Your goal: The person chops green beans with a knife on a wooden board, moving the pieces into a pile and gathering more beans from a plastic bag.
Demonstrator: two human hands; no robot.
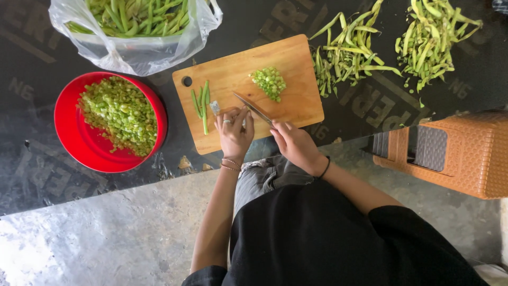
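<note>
A wooden cutting board (296,100) lies on a dark sheet on the floor. My right hand (296,144) grips a knife (253,108) whose blade lies flat across the board's middle. My left hand (233,132) rests on the board's near edge, fingers by the blade, with a ring and wrist bracelets. Three whole green beans (201,103) lie on the board's left part. A small heap of chopped beans (269,82) sits on the board beyond the blade.
A red bowl (74,143) of chopped beans stands at left. Behind it a clear plastic bag (137,53) holds whole beans. Two piles of bean trimmings (349,50) (431,37) lie at the right rear. An orange woven stool (465,153) stands at right.
</note>
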